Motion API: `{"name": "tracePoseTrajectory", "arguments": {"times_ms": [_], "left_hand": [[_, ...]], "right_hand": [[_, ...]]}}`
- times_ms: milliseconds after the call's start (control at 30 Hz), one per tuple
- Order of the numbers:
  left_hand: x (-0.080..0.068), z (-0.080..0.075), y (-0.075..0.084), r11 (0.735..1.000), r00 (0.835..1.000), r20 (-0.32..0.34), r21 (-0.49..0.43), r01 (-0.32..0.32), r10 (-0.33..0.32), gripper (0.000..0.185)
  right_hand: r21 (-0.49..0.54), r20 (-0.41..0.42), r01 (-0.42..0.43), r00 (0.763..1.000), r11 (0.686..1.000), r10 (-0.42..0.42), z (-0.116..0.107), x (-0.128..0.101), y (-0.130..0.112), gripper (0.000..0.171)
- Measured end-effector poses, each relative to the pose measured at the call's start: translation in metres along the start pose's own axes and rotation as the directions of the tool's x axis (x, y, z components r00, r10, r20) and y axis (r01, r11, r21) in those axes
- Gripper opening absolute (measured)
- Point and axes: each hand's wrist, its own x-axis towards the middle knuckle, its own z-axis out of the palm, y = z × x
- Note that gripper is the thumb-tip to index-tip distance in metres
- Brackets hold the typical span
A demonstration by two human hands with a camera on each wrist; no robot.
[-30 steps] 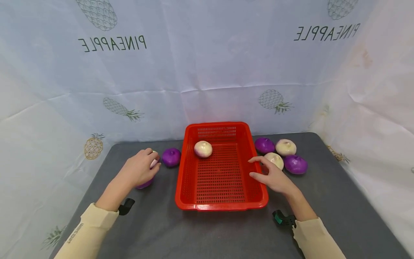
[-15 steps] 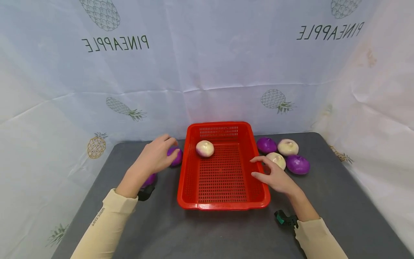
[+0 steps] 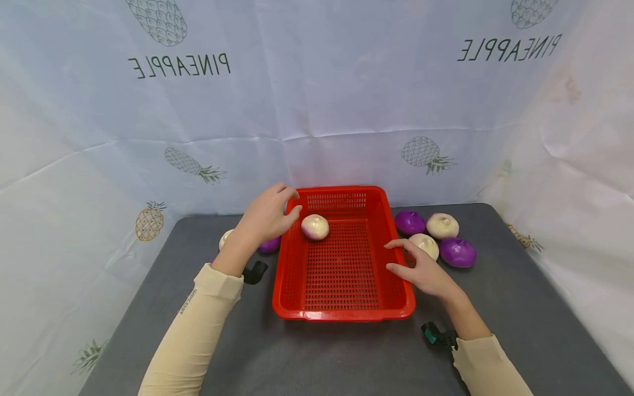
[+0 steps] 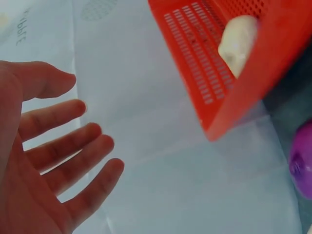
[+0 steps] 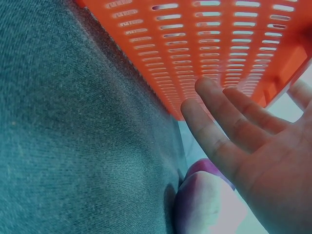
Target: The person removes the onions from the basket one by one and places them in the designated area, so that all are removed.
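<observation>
In the head view my left hand (image 3: 271, 215) hovers over the back left corner of a red plastic basket (image 3: 342, 314). Its fingers are spread and bare of any object in the left wrist view. One turnip (image 3: 315, 227), white with a purple edge, lies inside the basket towards the back left. My right hand (image 3: 421, 270) is at the basket's right rim, fingers loosely extended; the right wrist view has several fingertips (image 5: 208, 87) close to the basket's slotted outer wall. Whether they touch it, I cannot tell.
Right of the basket sit purple turnips (image 3: 458, 252) and white turnips (image 3: 443, 226) in a cluster. On the left, a purple turnip (image 3: 269, 246) and a whitish turnip (image 3: 225, 239) are partly hidden by my left arm. A pineapple-print cloth (image 3: 337, 99) hangs behind the dark table (image 3: 322, 357).
My left hand has moved right and back, from a whitish turnip at the left, past the purple one, to the basket's back left corner. My right hand stays at the rim.
</observation>
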Motion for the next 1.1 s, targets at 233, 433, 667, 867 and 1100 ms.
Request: {"name": "tracePoseTrajectory", "arguments": {"times_ms": [233, 433, 667, 867, 1100], "left_hand": [[0.025, 0.008, 0.009, 0.999, 0.999, 0.044, 0.025, 0.02, -0.021, 0.029], [0.045, 0.022, 0.01, 0.994, 0.993, 0.112, 0.104, 0.037, -0.049, 0.036], [0.062, 0.042, 0.013, 0.981, 0.976, 0.197, 0.186, 0.051, -0.088, 0.045], [0.07, 0.062, 0.013, 0.975, 0.953, 0.275, 0.212, 0.069, -0.128, 0.048], [0.071, 0.084, 0.014, 0.972, 0.904, 0.393, 0.219, 0.084, -0.167, 0.055]], "right_hand": [[0.001, -0.002, -0.002, 1.0, 1.0, 0.002, 0.001, 0.0, -0.001, 0.044], [0.011, -0.004, 0.002, 1.0, 1.0, -0.002, 0.001, 0.002, -0.001, 0.043], [0.009, -0.007, -0.002, 1.0, 1.0, 0.002, 0.0, 0.001, -0.001, 0.043], [0.012, -0.004, -0.004, 1.0, 1.0, 0.004, 0.0, 0.001, -0.002, 0.043], [-0.008, -0.019, -0.005, 1.0, 1.0, 0.005, 0.0, 0.001, 0.0, 0.043]]}}
